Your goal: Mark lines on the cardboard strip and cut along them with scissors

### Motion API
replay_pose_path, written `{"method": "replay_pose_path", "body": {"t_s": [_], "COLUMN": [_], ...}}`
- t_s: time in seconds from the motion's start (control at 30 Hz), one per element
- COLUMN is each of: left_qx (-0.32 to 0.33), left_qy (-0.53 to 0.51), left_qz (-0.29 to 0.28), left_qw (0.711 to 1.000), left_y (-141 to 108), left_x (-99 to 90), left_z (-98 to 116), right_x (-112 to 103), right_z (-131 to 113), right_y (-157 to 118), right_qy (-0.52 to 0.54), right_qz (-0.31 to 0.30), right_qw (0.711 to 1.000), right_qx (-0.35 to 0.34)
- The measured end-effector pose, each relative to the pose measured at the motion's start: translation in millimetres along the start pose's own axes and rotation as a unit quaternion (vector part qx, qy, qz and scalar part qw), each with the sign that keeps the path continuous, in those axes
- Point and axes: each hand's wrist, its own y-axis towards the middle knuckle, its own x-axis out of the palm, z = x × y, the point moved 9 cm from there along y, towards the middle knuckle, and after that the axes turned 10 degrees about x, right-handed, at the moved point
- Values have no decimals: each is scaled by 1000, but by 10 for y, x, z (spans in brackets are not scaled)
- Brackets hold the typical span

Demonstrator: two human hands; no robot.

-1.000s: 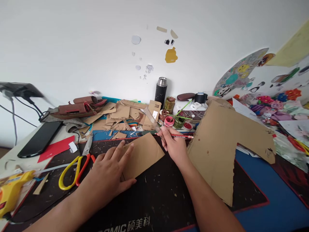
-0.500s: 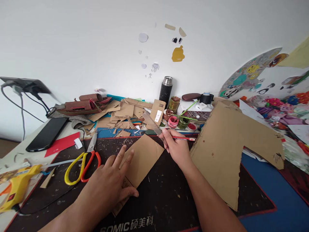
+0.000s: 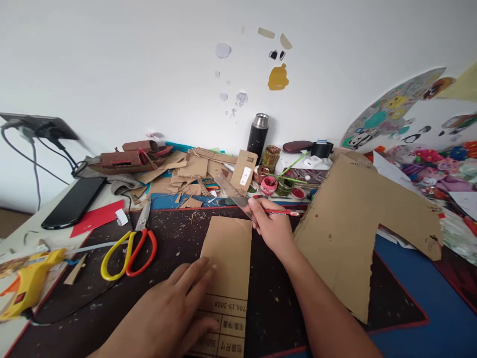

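Observation:
A brown cardboard piece (image 3: 228,258) with printed characters at its near end lies on the dark desk mat (image 3: 276,308). My left hand (image 3: 179,303) rests on its left side, fingers stretched out over the surface, slightly smeared by motion. Above the right far corner of this piece, my right hand (image 3: 271,223) is closed on a clear ruler (image 3: 234,191) and a red pencil (image 3: 290,212). The ruler points up and left; the pencil sticks out to the right. Scissors (image 3: 141,223) with yellow and red handles lie to the left of the cardboard.
A large cardboard sheet (image 3: 339,223) lies on the right. Cardboard scraps (image 3: 194,169), paint jars (image 3: 269,185) and a black thermos (image 3: 258,133) line the wall. A yellow glue gun (image 3: 32,283), a phone (image 3: 74,204) and a model boat (image 3: 126,159) are on the left.
The cardboard piece has turned from slanted to nearly straight, uncovering its printed end. My left hand has moved nearer and slightly right with it. My right hand keeps the ruler and pencil.

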Motion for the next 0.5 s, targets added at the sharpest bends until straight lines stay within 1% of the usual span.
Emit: {"method": "replay_pose_path", "body": {"t_s": [0.07,0.13,0.2,0.3,0.37,0.43,0.5], "left_qx": [15,41,62,71,74,73,59], "left_qy": [12,2,-19,-33,-35,-36,6], "left_qz": [40,64,67,61,67,81,161], "left_qw": [999,997,996,995,994,993,985], "left_y": [26,52,74,97,115,147,169], "left_x": [-91,-120,-79,-4,-33,-154,-457], "left_z": [18,67,117,147,123,46,-82], "right_x": [9,22,35,35,33,50,86], "right_z": [7,0,-25,-79,-117,-151,-181], "right_y": [-4,-10,-18,-36,-54,-76,-101], "right_qy": [-15,-34,-53,-89,-122,-157,-185], "right_qz": [-2,-7,-10,-2,6,6,1], "right_qw": [1000,999,999,996,992,986,980], "right_qx": [3,3,-2,-19,-34,-50,-71]}}
